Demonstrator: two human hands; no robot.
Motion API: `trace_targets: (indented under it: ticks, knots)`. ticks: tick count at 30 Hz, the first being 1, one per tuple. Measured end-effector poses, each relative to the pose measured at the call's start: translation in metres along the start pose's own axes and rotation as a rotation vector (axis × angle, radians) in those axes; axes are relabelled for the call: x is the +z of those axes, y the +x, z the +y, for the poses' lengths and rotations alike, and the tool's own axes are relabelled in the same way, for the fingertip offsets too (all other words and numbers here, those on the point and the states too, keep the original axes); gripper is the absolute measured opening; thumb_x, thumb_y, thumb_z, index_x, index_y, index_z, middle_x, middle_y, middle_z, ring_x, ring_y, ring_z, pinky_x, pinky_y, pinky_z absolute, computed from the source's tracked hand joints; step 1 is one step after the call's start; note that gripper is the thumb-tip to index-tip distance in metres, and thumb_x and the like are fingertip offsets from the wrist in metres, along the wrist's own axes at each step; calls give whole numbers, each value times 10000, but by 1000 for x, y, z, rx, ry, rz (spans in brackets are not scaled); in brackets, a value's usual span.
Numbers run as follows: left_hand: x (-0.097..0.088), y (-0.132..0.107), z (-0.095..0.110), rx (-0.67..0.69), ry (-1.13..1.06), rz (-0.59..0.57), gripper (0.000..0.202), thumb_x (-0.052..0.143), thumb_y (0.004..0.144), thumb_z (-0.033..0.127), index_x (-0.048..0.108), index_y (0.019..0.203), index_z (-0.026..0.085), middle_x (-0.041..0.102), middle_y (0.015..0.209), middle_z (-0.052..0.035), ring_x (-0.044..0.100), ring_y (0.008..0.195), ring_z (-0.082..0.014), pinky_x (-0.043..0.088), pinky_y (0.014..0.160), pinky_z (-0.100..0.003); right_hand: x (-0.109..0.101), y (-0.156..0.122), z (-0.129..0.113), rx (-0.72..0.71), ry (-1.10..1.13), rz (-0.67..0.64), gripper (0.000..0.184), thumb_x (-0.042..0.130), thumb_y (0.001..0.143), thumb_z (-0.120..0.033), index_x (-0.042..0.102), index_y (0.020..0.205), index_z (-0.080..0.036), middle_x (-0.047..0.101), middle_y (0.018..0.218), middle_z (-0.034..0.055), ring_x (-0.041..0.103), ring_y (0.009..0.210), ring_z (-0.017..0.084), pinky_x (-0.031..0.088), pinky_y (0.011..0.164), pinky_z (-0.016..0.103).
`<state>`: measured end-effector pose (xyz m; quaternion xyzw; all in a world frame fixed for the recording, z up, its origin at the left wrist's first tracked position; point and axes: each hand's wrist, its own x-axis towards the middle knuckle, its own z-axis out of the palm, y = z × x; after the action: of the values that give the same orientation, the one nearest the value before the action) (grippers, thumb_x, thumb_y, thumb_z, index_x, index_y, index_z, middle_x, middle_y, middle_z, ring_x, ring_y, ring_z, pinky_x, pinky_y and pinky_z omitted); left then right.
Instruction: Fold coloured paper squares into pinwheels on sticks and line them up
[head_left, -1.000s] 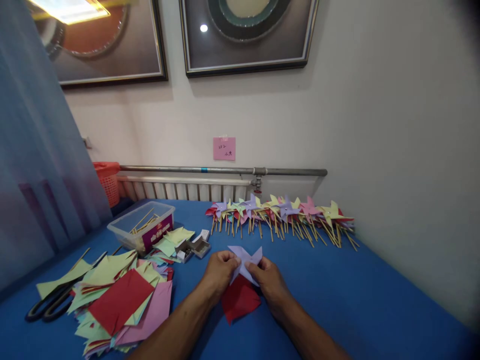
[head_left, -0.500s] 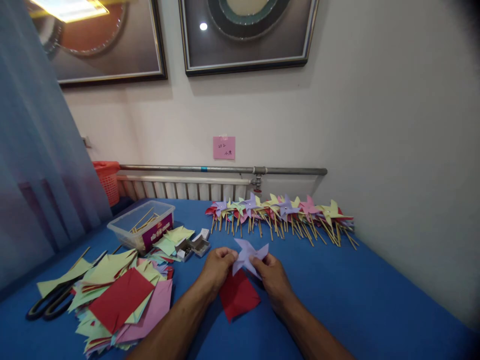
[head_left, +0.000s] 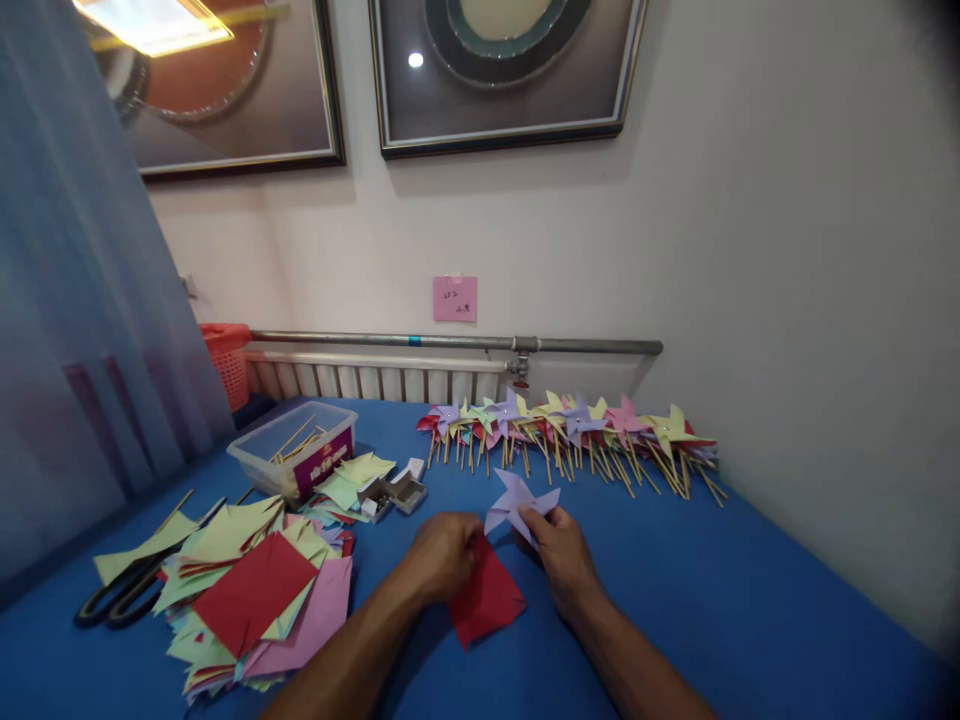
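Observation:
A lilac paper pinwheel (head_left: 512, 497) is pinched at its centre by the thumb and fingers of my right hand (head_left: 564, 562). Just left of it, my left hand (head_left: 444, 560) is closed with its fingers curled inward; whatever they hold, if anything, is hidden. Below the pinwheel a red paper square (head_left: 486, 597) with cut corners lies on the blue cloth, partly covered by my left hand. No stick shows on the pinwheel.
Left of my arms lies a stack of cut coloured paper (head_left: 255, 590) beside black-handled scissors (head_left: 127, 590). Behind are a plastic tub (head_left: 247, 462) of sticks and small open boxes (head_left: 405, 490). Finished pinwheels (head_left: 581, 420) line the wall side of the blue table (head_left: 712, 620).
My left hand has left the pinwheel's edge and turned, fingers curled, lower beside it. My right hand has shifted slightly right with the pinwheel. The whole view has moved slightly.

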<state>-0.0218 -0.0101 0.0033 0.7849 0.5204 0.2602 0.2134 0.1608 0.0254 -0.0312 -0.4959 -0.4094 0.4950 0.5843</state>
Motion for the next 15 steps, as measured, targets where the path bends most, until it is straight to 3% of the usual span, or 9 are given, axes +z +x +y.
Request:
trace_targets:
  ticks: [5,8,11,15]
  knots:
    - [-1,-3,-1,49,58,5,210,544,700,49,662,678,221,684,720,-29,595,707,-192,325,640,-255,-1,1,1,-22,-44,-32,379,749,656,-485,702,872,-177,742,772,44,654,685,216,512,640,310]
    - [-12,-7,2,25,152,-12,160,597,731,107,697,697,227,717,768,-67,642,776,-229,380,706,-276,-1,1,1,-29,-66,-33,383,743,658,-492,703,883,-184,741,771,42,656,691,222,508,636,310]
    - [-42,-19,2,-97,328,-45,145,606,740,131,722,741,217,736,833,-101,668,843,-255,412,767,-299,-1,1,1,-8,-58,-38,349,737,656,-479,690,848,-191,711,706,22,636,642,210,497,615,306]
    - [-108,-51,-17,-323,581,-2,234,492,829,139,718,825,204,746,932,-114,680,877,-255,411,732,-299,0,2,3,-23,-51,-53,335,720,677,-498,685,823,-198,704,705,20,635,634,205,489,604,299]
